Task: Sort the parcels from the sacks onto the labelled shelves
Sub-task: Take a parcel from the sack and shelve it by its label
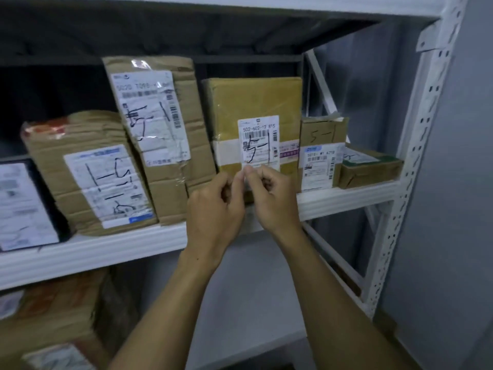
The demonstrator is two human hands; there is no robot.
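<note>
Both hands meet at the front of the yellow-taped carton [253, 102]. The left hand [216, 209] and right hand [272, 201] are curled, and their fingertips [252, 173] are pressed together on the lower edge of its white shipping label [258, 141]. A pale strip shows between the two hands; whether it is a tear-off stub or a loose corner cannot be told.

The carton stands upright on the white shelf [346, 198], with its label facing out and a handwritten mark like "5-1" across it. A leaning tall carton [186, 116] touches its left side. A small carton [322, 132], also marked "5-1", stands just beside its right.

The parcel appears to be placed already, so the step in hand is probably tidying or tearing the bottom of the label. To do it well:
- Keep one pinch still as an anchor while the other pulls along the label's edge rather than outward. That way the carton should not slide toward the lip of the shelf.
- Pull slowly and low, so the barcode and the handwritten mark stay whole and readable.
- Watch the leaning carton, since nudging the yellow one could let it tip further.
</note>
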